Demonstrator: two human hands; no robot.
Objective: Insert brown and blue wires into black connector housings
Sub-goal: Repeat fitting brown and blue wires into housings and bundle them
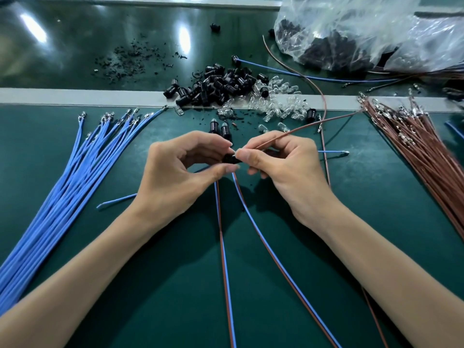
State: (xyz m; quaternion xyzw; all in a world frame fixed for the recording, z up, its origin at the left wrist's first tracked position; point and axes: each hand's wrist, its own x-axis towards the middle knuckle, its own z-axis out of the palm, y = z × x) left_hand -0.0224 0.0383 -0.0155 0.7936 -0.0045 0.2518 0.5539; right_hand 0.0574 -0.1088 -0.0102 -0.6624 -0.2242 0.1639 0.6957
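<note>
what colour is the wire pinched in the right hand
The wire is brown; the head view shows it.

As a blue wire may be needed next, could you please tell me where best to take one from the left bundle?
Probably pinch the insulation behind a metal terminal, coming from the right: the blue wire bundle fans apart at its far end, while nearer you the wires lie packed together.

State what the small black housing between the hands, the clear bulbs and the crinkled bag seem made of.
Small black connector housing: likely moulded plastic, dark and slightly glossy. Pile of small clear bulbs: probably glass, transparent with sharp glints, though clear plastic is possible. Crinkled transparent bag: thin plastic film, creased and shiny.
</note>
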